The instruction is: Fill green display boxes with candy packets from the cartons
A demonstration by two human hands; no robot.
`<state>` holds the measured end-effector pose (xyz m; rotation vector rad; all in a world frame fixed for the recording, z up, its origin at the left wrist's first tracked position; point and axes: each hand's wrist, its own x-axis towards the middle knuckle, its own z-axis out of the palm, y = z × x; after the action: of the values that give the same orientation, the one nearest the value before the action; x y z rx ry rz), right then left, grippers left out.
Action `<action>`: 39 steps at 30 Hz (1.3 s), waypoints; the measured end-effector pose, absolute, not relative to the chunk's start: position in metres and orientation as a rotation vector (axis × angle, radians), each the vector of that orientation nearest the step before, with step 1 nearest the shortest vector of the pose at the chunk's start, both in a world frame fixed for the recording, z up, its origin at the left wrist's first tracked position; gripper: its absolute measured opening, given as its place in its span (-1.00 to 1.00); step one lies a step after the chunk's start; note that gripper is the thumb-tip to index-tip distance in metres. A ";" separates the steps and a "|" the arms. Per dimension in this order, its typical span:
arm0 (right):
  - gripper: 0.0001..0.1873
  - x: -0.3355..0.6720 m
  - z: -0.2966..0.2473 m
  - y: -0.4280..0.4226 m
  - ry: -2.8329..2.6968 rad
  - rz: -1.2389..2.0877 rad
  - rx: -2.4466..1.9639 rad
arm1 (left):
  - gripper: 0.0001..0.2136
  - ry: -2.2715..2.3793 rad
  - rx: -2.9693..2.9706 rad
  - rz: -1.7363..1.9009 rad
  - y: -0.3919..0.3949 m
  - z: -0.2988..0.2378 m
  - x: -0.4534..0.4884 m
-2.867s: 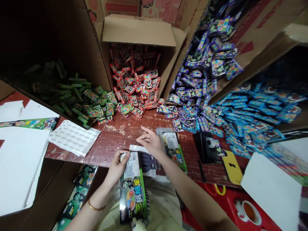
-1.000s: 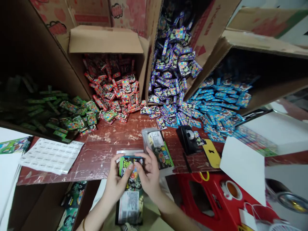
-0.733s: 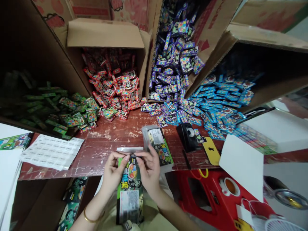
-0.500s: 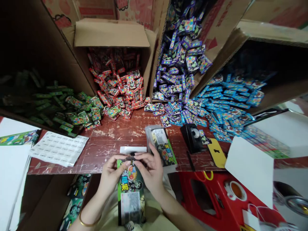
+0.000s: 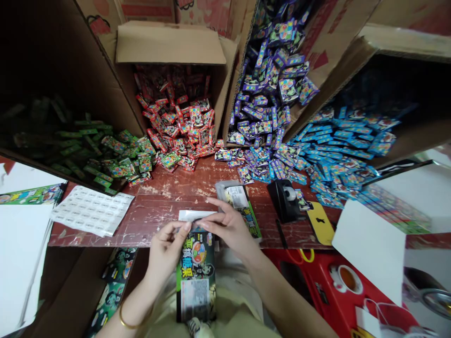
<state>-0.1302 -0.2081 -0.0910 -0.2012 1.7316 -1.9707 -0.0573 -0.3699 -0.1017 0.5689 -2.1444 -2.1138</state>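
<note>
A flat green-and-black printed candy pack (image 5: 194, 270) hangs upright in front of my lap, a pale label on its lower half. My left hand (image 5: 165, 251) pinches its top edge between thumb and fingers. At the same edge, the thumb and fingertips of my right hand (image 5: 236, 230) close on the top strip, with one finger raised. What exactly lies between the right fingertips is partly hidden. Just behind the hands is a white strip (image 5: 188, 215) on the table edge. Another printed pack (image 5: 251, 217) in a clear sleeve lies beyond my right hand, partly covered by it.
Cartons spill small green (image 5: 121, 169), red (image 5: 179, 131), purple (image 5: 260, 126) and blue packets (image 5: 338, 141) along the table's back. A sticker sheet (image 5: 93, 210) lies left. Rightward are a black tape dispenser (image 5: 282, 202), a yellow card-like object (image 5: 320, 224) and a cup (image 5: 347, 279) on a red stool.
The view has shifted slightly. My right hand has turned and slid at the pack's top edge, its fingers now reaching more leftward. My left hand keeps its pinch there.
</note>
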 end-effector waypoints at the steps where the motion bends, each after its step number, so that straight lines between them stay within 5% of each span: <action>1: -0.33 -0.128 -0.092 -0.207 1.737 -1.978 -0.179 | -0.77 -2.172 0.537 -2.077 -0.368 -0.103 -0.058; 9: -0.51 -0.107 -0.097 -0.198 1.997 -2.065 -0.265 | -0.81 -2.155 0.423 -2.223 -0.357 -0.113 -0.067; 15: -0.88 -0.152 -0.084 -0.190 2.097 -1.914 -0.469 | -0.69 -2.086 0.423 -2.453 -0.350 -0.112 -0.070; 27: -0.86 -0.174 -0.077 -0.203 1.804 -1.509 -0.644 | -0.71 -2.227 0.372 -2.255 -0.347 -0.109 -0.076; 39: -0.61 -0.153 -0.109 -0.228 1.054 -1.752 0.133 | -0.55 -2.170 0.606 -1.853 -0.362 -0.067 -0.082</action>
<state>-0.1527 -0.2284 -0.1093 0.1331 1.0544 -1.7524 -0.0823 -0.3622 -0.0667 0.6059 -2.1697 -1.8525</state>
